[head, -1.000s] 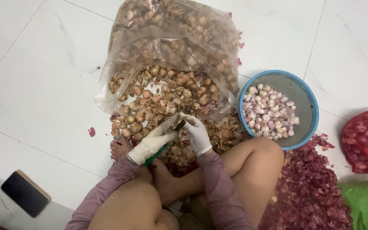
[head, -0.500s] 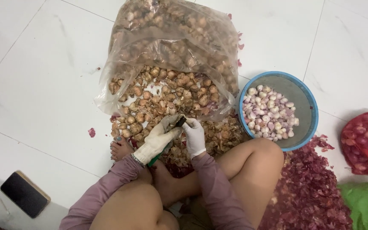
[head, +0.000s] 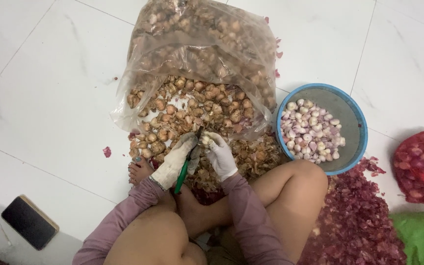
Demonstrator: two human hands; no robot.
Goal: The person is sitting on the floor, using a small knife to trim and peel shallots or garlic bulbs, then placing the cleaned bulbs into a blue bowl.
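- White-gloved fingers (head: pixel 207 142) of the right hand (head: pixel 220 156) pinch a small shallot (head: pixel 204 140), which sits just near of the spilled heap, at the middle of the scene; it is too small to tell which way its tip points.
- Left hand (head: pixel 175 159), also in a white glove, is clenched around a green-handled knife (head: pixel 185 164), fingers wrapped over the upper handle and thumb up near the blade.
- Knife's long axis runs from near-left to far-right: the green handle end points back toward the person's lap, the dark blade tip points far and slightly right, meeting the shallot.
- Both hands sit close together, nearly touching, palms turned inward toward each other.
- Wrists angle outward into mauve sleeves (head: pixel 244 216), forearms converging from the near edge in a V over bare crossed legs (head: pixel 276 191).
- Brown unpeeled shallots (head: pixel 197 110) spill from a clear plastic bag (head: pixel 197 44) on the far side of the hands, onto the white tiled floor (head: pixel 45 98).
- Blue bowl (head: pixel 352 110) of peeled pale bulbs stands to the right, well apart from the hands.
- Purple-red skins (head: pixel 354 216) pile near right; a red mesh sack (head: pixel 420 162) lies far right.
- Dark phone (head: pixel 29 222) lies near left on the floor.
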